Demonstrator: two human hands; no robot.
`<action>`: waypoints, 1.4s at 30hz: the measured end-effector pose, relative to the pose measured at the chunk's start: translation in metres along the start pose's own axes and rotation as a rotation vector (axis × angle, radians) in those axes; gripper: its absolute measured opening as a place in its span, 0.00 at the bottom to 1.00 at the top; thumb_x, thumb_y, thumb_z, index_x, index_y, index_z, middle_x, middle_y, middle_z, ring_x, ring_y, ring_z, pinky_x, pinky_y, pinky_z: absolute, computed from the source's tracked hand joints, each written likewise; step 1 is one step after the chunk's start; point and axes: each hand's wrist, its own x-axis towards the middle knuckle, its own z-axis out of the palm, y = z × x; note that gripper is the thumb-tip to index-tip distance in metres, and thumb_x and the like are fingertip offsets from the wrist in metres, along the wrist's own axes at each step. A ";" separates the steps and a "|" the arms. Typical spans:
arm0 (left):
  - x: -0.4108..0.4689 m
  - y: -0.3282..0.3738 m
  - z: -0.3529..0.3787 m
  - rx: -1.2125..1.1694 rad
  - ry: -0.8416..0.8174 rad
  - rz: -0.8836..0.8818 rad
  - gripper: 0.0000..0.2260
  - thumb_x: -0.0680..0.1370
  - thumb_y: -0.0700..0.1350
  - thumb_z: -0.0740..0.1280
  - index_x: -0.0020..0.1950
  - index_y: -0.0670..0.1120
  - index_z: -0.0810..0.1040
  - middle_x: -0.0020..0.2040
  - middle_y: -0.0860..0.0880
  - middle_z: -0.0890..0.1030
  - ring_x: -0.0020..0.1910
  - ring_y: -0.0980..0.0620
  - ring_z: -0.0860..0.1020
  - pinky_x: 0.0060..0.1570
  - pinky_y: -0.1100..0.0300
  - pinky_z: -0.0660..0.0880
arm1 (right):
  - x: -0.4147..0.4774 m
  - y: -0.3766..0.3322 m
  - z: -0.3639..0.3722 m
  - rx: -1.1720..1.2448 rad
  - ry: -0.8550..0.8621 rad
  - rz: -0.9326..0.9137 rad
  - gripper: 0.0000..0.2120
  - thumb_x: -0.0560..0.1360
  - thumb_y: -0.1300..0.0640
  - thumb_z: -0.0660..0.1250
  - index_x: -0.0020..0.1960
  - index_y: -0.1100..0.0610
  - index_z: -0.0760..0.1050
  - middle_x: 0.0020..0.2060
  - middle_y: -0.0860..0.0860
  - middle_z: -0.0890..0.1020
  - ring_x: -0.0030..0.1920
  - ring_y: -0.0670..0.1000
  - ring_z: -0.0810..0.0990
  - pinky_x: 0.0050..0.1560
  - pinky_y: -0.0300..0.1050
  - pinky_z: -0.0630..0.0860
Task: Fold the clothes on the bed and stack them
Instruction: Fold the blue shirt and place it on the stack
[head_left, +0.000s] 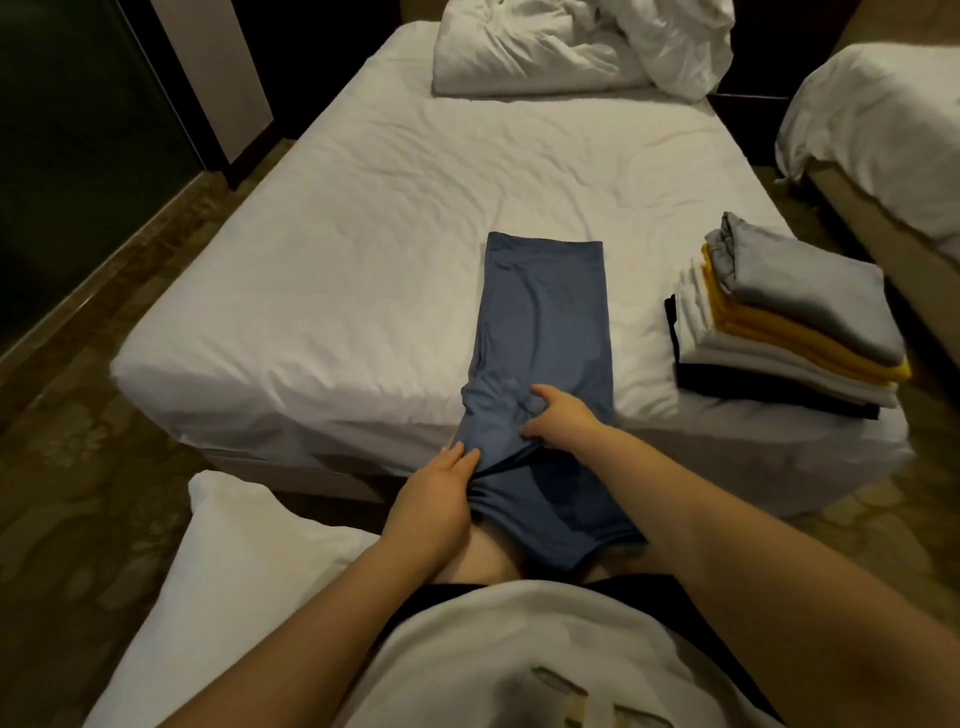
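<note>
One blue garment (545, 322) is laid lengthwise on the bed (337, 234) as a long narrow strip. Its far end is spread flat and its near end is draped over the bed edge onto the lap. Two hands are closed on that near end: the hem appears to be pinched by the left hand (434, 501), and the cloth just beyond is bunched in the right hand (558, 415). For a clean fold, the hem is best gripped at both corners, drawn taut, matched to the far edge and smoothed flat. One stack (789, 322) is set near the bed's right corner, apart from the garment. Four colours are counted in it: grey on top, then yellow, white and black. The number of pieces cannot be told.
</note>
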 end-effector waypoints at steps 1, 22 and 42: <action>-0.001 -0.002 0.000 -0.027 0.012 0.013 0.25 0.79 0.36 0.53 0.76 0.47 0.57 0.77 0.47 0.55 0.75 0.51 0.55 0.69 0.62 0.55 | -0.004 0.000 -0.003 -0.110 0.042 -0.051 0.29 0.73 0.61 0.68 0.72 0.59 0.62 0.67 0.58 0.69 0.61 0.59 0.73 0.60 0.49 0.73; -0.016 -0.015 -0.021 -0.232 -0.175 0.086 0.35 0.69 0.65 0.67 0.73 0.55 0.65 0.75 0.58 0.59 0.73 0.59 0.56 0.71 0.62 0.54 | -0.114 0.047 0.041 -0.782 0.072 -0.489 0.24 0.73 0.55 0.64 0.68 0.51 0.66 0.61 0.53 0.75 0.59 0.57 0.73 0.59 0.50 0.69; -0.015 -0.003 -0.030 -0.545 0.111 0.140 0.18 0.72 0.37 0.71 0.39 0.63 0.83 0.42 0.65 0.80 0.50 0.69 0.74 0.48 0.74 0.69 | -0.104 0.084 -0.031 -0.039 0.384 -0.385 0.08 0.73 0.52 0.70 0.39 0.54 0.74 0.33 0.48 0.77 0.36 0.46 0.74 0.36 0.39 0.66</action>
